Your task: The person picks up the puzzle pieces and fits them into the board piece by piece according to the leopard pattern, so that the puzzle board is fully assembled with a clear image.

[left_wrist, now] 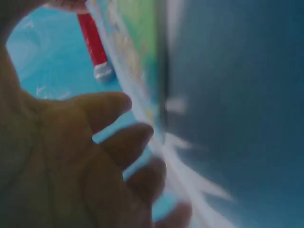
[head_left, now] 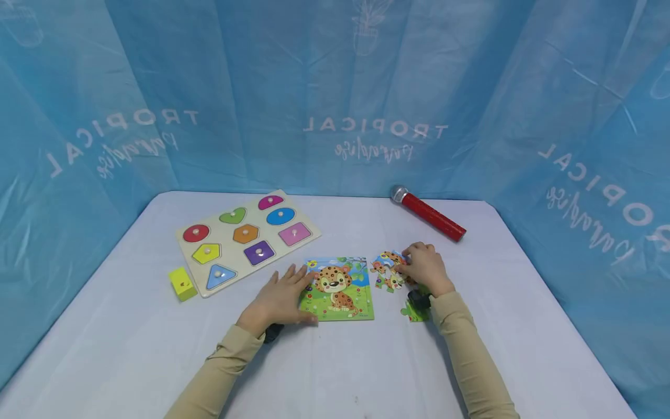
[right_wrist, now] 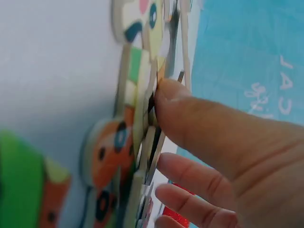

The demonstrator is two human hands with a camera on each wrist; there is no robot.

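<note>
Head view. Landmark: the leopard puzzle board (head_left: pixel 345 285), lying flat on the white table (head_left: pixel 324 372), its picture a spotted leopard on green grass. Left hand (head_left: pixel 280 299) at the board's left edge, fingers and thumb well spread, nothing in its grasp; fingertips reach the edge. Right hand (head_left: pixel 426 267) to the right of the board, fingers bent down over a cluster of leopard puzzle pieces (head_left: pixel 389 276). The cluster is just beside the board's right edge, pieces overlapping. A green puzzle piece (head_left: pixel 412 314) lies nearer the person, right of the board's lower corner, partly under the black wrist device (head_left: pixel 419 299). Left of and beyond the board: a cream peg board (head_left: pixel 221 234) with coloured knobbed shapes. Well to the left of the board: a yellow block (head_left: pixel 182 285). Beyond the board, to its right: a red microphone (head_left: pixel 431 216) with silver head, lying aslant. Blue curtain (head_left: pixel 314 75) behind, lettering mirrored.

Left wrist view. Blurred. Fingers apart and slightly bent beside the board's edge; no object held between them. Microphone visible past the board.

Right wrist view. Thumb tip against the edges of the stacked pieces to the right of the board; other fingers loosely bent, spaced below the thumb. Index fingertip hidden; cannot tell whether a piece is pinched.
</note>
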